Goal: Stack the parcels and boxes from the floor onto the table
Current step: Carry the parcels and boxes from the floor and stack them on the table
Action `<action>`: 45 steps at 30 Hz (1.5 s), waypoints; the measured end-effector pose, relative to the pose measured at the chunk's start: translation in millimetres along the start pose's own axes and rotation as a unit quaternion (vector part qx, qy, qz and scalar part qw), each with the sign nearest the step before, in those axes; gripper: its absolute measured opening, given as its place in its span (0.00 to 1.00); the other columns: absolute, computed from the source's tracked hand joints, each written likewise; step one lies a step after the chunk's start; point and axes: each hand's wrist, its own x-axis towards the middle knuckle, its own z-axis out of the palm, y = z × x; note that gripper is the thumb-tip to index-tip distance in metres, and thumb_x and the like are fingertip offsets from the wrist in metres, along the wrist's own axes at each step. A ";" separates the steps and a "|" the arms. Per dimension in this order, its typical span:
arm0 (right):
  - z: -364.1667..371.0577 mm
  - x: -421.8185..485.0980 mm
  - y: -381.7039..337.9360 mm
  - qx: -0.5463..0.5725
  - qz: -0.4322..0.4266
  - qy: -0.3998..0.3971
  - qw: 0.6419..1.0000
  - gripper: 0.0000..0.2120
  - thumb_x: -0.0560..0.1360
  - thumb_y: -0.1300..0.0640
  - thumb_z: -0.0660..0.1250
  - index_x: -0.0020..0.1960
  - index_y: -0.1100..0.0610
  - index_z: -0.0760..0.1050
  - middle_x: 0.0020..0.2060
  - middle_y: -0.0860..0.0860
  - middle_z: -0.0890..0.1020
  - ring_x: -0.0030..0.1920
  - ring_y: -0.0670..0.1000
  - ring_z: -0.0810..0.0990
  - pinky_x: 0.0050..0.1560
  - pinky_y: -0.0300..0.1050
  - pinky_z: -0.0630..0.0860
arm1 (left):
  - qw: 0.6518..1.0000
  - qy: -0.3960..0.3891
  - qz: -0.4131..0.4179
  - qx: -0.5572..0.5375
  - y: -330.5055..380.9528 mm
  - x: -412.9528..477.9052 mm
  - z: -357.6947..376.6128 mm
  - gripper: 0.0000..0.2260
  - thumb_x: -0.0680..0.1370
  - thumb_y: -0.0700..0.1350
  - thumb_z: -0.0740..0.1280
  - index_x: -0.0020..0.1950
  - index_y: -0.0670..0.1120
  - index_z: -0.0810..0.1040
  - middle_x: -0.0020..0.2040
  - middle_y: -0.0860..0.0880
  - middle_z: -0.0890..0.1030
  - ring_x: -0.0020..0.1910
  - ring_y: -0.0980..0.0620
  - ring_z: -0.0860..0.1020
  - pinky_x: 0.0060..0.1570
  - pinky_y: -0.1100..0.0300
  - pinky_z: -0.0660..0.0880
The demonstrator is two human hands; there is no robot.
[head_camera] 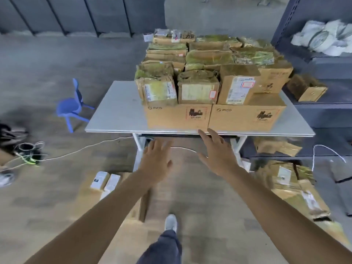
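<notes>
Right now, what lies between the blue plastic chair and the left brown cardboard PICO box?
Head view: only floor and bare light-grey tabletop separate the blue plastic chair from the left brown cardboard PICO box.

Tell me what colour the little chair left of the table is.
Blue, a light periwinkle shade; the chair shows best in the head view.

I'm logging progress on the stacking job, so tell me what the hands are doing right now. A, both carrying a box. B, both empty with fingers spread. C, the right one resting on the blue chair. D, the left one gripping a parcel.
B: the left hand and the right hand reach toward the near edge of the table with straight fingers and nothing in them.
</notes>
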 end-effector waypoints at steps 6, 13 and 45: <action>32.5 -10.5 -82.2 0.029 -0.076 -0.006 0.997 0.33 0.76 0.46 0.64 0.77 0.47 0.56 0.75 0.53 0.58 0.66 0.62 0.69 0.59 0.58 0.71 | 0.994 0.003 -0.111 0.003 -61.8 -66.4 -8.9 0.27 0.74 0.46 0.63 0.74 0.50 0.63 0.66 0.45 0.67 0.66 0.43 0.64 0.64 0.47 0.66; 70.2 8.7 -164.6 0.018 -0.146 -0.031 0.989 0.31 0.75 0.43 0.65 0.75 0.47 0.60 0.69 0.52 0.65 0.60 0.60 0.74 0.53 0.54 0.73 | 0.985 0.008 -0.173 0.002 -144.2 -110.3 -8.7 0.27 0.74 0.48 0.65 0.73 0.50 0.63 0.66 0.46 0.68 0.67 0.44 0.64 0.64 0.49 0.67; 566.1 307.7 -459.4 0.009 -0.079 -0.282 0.956 0.42 0.73 0.37 0.66 0.77 0.55 0.54 0.72 0.54 0.65 0.69 0.56 0.67 0.61 0.53 0.70 | 0.902 -0.191 -0.310 -0.232 -602.4 -51.1 315.0 0.26 0.78 0.48 0.61 0.74 0.50 0.57 0.69 0.46 0.63 0.68 0.45 0.62 0.61 0.53 0.67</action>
